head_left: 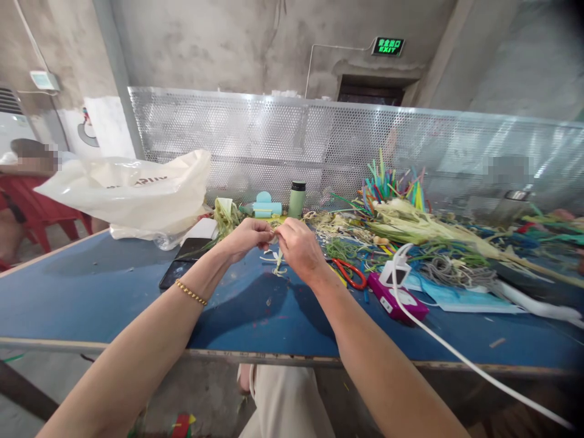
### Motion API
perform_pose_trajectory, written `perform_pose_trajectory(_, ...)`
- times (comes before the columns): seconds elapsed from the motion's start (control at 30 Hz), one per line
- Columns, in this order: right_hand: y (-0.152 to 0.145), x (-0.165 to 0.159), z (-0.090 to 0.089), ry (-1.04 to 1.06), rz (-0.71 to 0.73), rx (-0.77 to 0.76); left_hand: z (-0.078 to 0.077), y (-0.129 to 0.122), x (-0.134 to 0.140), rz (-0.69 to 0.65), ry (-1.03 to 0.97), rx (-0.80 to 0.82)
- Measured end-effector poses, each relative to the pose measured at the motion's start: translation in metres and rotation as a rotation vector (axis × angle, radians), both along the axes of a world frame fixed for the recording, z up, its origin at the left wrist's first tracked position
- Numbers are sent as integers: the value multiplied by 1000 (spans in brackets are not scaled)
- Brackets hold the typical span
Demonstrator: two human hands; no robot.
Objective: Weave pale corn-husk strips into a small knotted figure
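Observation:
Both of my hands meet above the blue table (pixel 137 310), fingertips nearly touching. My left hand (pixel 250 236) is pinched closed at the top of a small pale-green piece of husk-like strips (pixel 279 264). On the right side, my right hand (pixel 298 248) has its fingers closed on the same piece. Its loose ends hang below the fingers and spread to the sides; the upper part is hidden by my hands. Red-handled scissors (pixel 351 275) lie right of my right hand, their blades out of sight. A dark phone (pixel 182 267) rests left of my left wrist.
A large cream plastic bag (pixel 132 188) stands at the back left. Behind my hands is a green bottle (pixel 297 199). Husks (pixel 410 225), coloured stems (pixel 387 185), a purple power strip (pixel 396 298) with a white cable and a blue mask (pixel 469 296) crowd the right. A perforated metal screen (pixel 255 134) borders the back.

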State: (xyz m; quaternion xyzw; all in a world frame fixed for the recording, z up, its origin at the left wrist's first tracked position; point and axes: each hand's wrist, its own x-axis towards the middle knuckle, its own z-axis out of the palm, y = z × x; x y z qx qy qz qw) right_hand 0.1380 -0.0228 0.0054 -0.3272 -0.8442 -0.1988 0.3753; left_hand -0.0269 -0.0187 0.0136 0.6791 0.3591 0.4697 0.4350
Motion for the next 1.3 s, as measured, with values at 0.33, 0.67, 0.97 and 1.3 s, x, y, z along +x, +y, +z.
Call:
perform_pose_trajectory(0.33, -5, 0, 1, -54, -15, 6, -2, 2, 1, 45, -31, 3)
perform_pose_trajectory(0.67, 15, 4, -5, 368, 79, -305, 1, 1, 1, 162, 198, 186)
perform_pose_trajectory(0.97, 14, 4, -6, 353, 56, -262, 3, -2, 2, 125, 242, 207)
perform_pose_trajectory(1.3, 10, 3, -4, 401, 138, -238, 3, -1, 1, 148, 233, 230)
